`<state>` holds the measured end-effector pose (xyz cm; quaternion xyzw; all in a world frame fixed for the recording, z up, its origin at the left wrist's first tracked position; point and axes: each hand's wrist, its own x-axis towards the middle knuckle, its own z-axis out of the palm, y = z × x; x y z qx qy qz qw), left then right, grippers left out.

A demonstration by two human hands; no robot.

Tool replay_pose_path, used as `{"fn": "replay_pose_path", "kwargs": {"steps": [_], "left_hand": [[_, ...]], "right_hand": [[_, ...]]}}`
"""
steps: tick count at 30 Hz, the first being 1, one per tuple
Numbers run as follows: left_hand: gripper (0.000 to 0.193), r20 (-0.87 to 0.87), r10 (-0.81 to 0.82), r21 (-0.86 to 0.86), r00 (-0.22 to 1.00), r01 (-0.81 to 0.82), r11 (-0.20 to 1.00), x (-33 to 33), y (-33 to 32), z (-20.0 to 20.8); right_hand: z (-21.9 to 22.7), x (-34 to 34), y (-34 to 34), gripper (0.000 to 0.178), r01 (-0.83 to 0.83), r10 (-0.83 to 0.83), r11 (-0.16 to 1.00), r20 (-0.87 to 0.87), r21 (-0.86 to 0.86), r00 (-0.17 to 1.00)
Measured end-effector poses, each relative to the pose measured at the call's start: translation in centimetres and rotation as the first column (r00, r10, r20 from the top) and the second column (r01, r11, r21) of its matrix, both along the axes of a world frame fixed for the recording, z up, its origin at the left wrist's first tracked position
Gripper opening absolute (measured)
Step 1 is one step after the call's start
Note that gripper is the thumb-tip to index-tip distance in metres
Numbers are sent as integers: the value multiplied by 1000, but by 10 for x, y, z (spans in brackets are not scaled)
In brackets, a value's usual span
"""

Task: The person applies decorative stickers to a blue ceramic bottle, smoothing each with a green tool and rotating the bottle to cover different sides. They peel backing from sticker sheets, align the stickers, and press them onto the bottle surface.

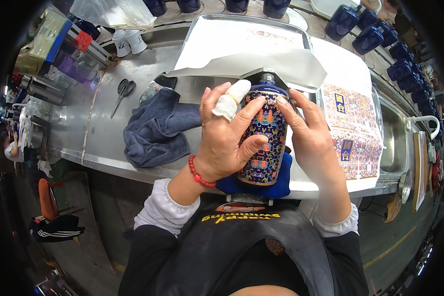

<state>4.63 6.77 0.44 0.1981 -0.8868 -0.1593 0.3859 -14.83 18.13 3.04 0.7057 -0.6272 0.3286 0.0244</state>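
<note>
1. Left hand (222,143) wraps the left flank of a blue bottle (264,143) covered in a dense multicoloured decal; its fingers (254,114) are spread and pressed flat on the patterned surface. One finger wears a white cloth wrap (230,101); a red bead bracelet (198,172) sits at the wrist.
2. Right hand (308,135) clasps the bottle's right flank, fingers (287,109) laid against the shoulder just below the neck. Both hands are closed on the bottle.
3. The bottle stands upright between the two sets of fingers, its base on a blue cloth pad (254,186) at the near edge of the steel bench (103,128).
4. Left of the left fingers, touching the wrist side: a crumpled dark blue towel (155,130). Farther left, well apart: scissors (123,91).
5. Right of the right fingers: a printed decal sheet (352,128), lying flat.
6. Beyond the fingertips: white paper sheets (261,61) on a tray.
7. Far right, behind: a row of plain dark blue bottles (375,34).
</note>
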Motion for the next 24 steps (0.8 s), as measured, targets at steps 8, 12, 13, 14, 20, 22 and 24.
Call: {"fn": "replay_pose_path", "kwargs": {"steps": [8, 12, 13, 14, 20, 22, 24], "left_hand": [[66, -16, 6, 41, 1000, -6, 999, -2, -3, -6], [69, -19, 3, 45, 1000, -2, 999, -2, -4, -9], [70, -10, 6, 38, 1000, -5, 999, -3, -5, -9], [71, -6, 7, 31, 1000, -7, 999, -3, -5, -10], [67, -84, -23, 116, 996, 33, 993, 0, -4, -11], [66, -112, -24, 154, 993, 41, 987, 2, -1, -12], [66, -160, -31, 225, 987, 67, 972, 4, 4, -14]], "right_hand": [[1, 2, -6, 74, 30, -29, 999, -42, 16, 999], [0, 2, -6, 72, 29, -29, 1000, -34, 9, 999], [0, 2, -6, 72, 31, -31, 1000, -34, 4, 999], [0, 3, -5, 71, 32, -32, 999, -30, 8, 999], [-1, 4, 1, 71, 34, -33, 999, -41, 26, 999], [-4, 5, 6, 72, 46, -45, 999, -15, 18, 999], [-7, 7, 12, 66, 39, -40, 998, 35, 39, 999]]}}
